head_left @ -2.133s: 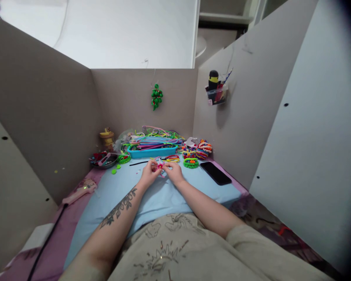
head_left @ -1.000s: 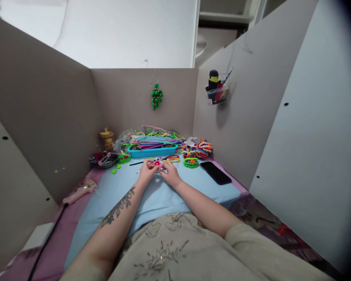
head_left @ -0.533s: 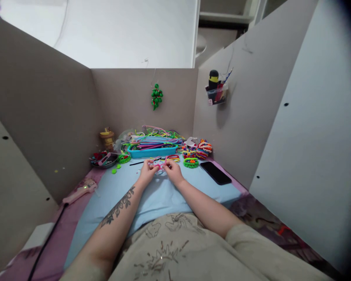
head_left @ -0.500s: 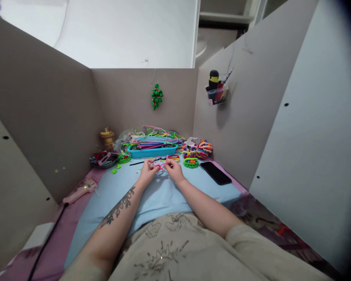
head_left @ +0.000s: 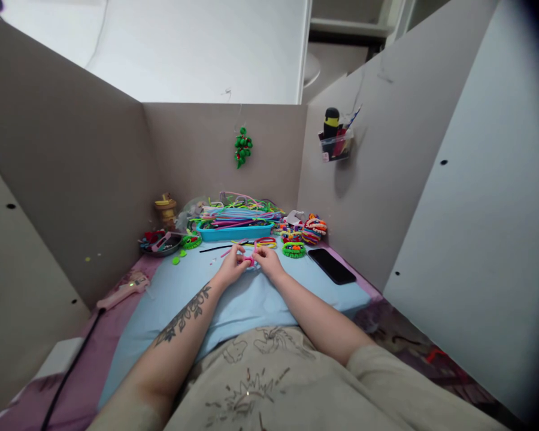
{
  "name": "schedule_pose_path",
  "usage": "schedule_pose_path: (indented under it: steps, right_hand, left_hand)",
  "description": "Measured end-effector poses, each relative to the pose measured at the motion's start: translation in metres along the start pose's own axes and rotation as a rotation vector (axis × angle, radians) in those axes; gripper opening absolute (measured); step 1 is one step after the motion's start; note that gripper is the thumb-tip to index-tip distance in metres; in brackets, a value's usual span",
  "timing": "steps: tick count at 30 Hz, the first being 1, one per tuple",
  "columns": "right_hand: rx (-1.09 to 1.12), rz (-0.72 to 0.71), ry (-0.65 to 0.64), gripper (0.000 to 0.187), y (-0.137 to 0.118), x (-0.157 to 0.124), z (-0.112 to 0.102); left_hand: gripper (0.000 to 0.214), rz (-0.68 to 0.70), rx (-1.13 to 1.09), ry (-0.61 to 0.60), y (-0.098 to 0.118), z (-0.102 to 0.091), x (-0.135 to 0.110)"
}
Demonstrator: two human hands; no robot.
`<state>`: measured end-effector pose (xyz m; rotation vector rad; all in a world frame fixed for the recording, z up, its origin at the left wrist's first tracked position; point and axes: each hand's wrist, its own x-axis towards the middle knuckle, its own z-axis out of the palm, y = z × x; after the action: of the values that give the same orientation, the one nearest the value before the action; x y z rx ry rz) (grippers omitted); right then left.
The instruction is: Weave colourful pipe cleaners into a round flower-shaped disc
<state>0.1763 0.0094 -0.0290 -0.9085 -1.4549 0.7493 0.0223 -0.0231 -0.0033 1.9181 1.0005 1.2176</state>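
Note:
My left hand [head_left: 230,269] and my right hand [head_left: 266,262] meet over the light blue mat [head_left: 184,299], fingers pinched together. Between them they hold a small pink pipe-cleaner piece [head_left: 248,258]; its exact shape is too small to make out. Just beyond the hands lie loose red, yellow and black pipe cleaners [head_left: 256,243].
A blue tray heaped with coloured pipe cleaners [head_left: 234,230] stands at the back. Finished coiled pieces [head_left: 313,228] and a green ring [head_left: 293,249] lie at right, beside a black phone [head_left: 331,265]. A dish of bits [head_left: 161,243] and a pink glue gun [head_left: 122,292] lie left. Board walls enclose the space.
Both hands stayed together on the pink piece, fingers shifting slightly as they work it. The view tilted a little.

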Motion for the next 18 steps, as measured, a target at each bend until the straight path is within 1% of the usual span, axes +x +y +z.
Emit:
schedule_pose_path:
  steps: [2,5,7,9,11,13,15,18]
  right_hand:
    - [0.034,0.015,-0.02,0.019,0.0023,0.0007,0.0021]
    - [0.071,0.031,-0.01,0.018,0.0033,0.0005,0.0053]
    - [0.089,0.037,0.021,0.018,0.0033,0.0005,0.0061]
    - [0.107,0.041,0.067,0.017,0.0037,0.0015,0.0051]
    - [0.129,0.048,0.118,0.018,0.0049,0.0033,0.0029]
    - [0.154,0.059,0.162,0.02,0.0064,0.0051,0.0004]
    - [0.179,0.072,0.186,0.022,0.0075,0.0062,-0.001]
    - [0.218,0.089,0.186,0.024,0.007,0.0055,0.0005]
  left_hand:
    - [0.028,0.011,0.039,0.024,-0.0025,-0.0004,0.0008]
    - [0.033,0.018,0.104,0.068,-0.0055,-0.0003,0.0022]
    - [0.038,0.025,0.15,0.106,-0.0059,-0.0005,0.0029]
    - [0.041,0.039,0.2,0.174,-0.005,-0.0017,0.0031]
    - [0.039,0.046,0.25,0.263,-0.0034,-0.0039,0.0026]
    - [0.033,0.038,0.291,0.319,-0.0021,-0.0059,0.0017]
    - [0.028,0.034,0.317,0.31,-0.0015,-0.0062,0.0006]
    - [0.028,0.055,0.324,0.226,-0.0017,-0.0029,-0.0004]
